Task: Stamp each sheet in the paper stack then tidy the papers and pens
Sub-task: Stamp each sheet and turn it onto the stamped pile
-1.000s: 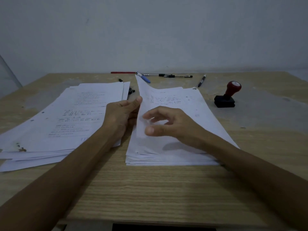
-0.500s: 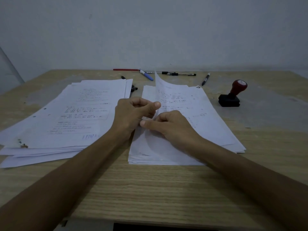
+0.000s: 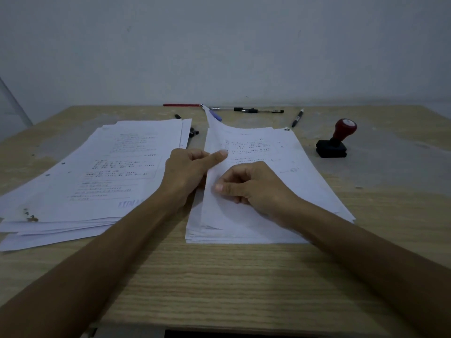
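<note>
Still, my left hand (image 3: 188, 167) and right hand (image 3: 249, 184) pinch the curled white top sheet (image 3: 214, 142) at frame centre, little changed.

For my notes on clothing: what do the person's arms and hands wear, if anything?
Nothing visible. Both forearms are bare, with no sleeves in view. The left hand and right hand show no gloves, rings, watch or bracelet. The fingers look uncovered.

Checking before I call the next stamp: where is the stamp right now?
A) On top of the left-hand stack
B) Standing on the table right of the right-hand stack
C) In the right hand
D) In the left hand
B: the stamp stands untouched on the table, while the left hand and right hand both grip a lifted sheet.
</note>
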